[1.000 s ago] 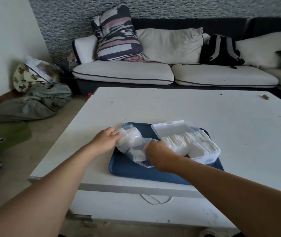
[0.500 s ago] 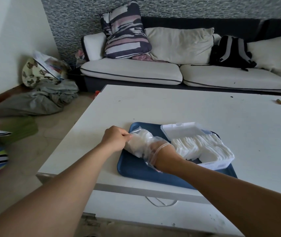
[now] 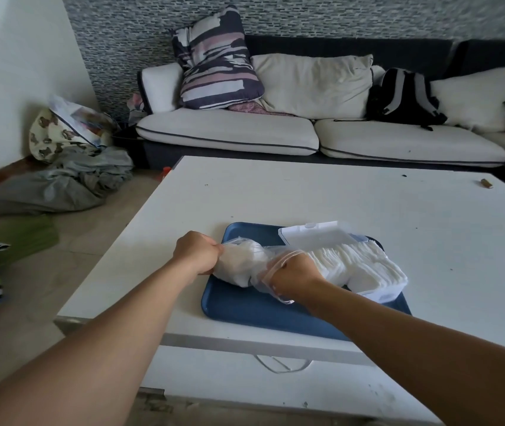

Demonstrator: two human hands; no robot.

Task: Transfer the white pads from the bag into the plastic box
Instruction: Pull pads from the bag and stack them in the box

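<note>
A clear plastic bag [image 3: 238, 265] with white pads in it lies on the left half of a blue tray [image 3: 245, 305]. My left hand [image 3: 197, 252] grips the bag's closed left end. My right hand [image 3: 295, 273] is pushed into the bag's open mouth; its fingers are hidden inside, curled among the pads. Right of the bag stands the clear plastic box [image 3: 383, 292], full of stacked white pads [image 3: 358, 262], with its lid [image 3: 315, 236] open at the back.
The tray sits near the front edge of a white table [image 3: 306, 195]. A small brown object [image 3: 486, 183] lies at the table's far right. Behind are a sofa [image 3: 229, 130] with cushions and a black backpack [image 3: 403, 96]. Clothes and bags lie on the floor at left.
My right hand has gone deeper into the bag's mouth. My left hand has closed tighter on the bag's end, and the bag is now stretched between both hands.
</note>
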